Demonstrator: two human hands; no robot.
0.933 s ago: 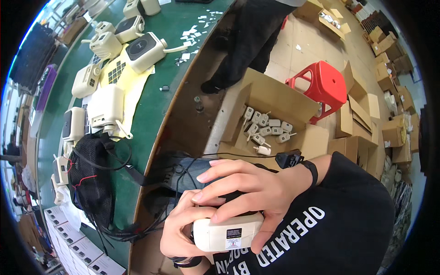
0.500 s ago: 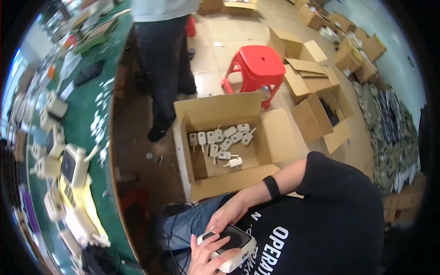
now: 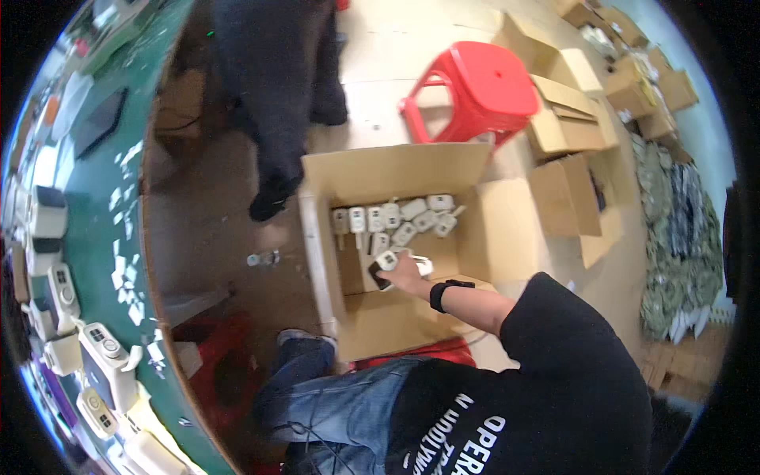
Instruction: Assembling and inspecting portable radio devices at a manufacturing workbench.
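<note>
My right hand reaches down inside an open cardboard box, a black band around its wrist. Its fingers are closed on a small white device with a black panel. The hand partly covers that device and others behind it. Along the far side of the box lie several similar white devices, some with short stubs sticking out. My left hand is out of view.
A green-topped table on the left carries more white devices and paper scraps. A red stool stands beyond the box, with other open cartons to its right. A person's dark-trousered legs stand near the table.
Both hands were on a white device in my lap. My right hand has since moved forward into the box with a device, and my left hand has left the view.
</note>
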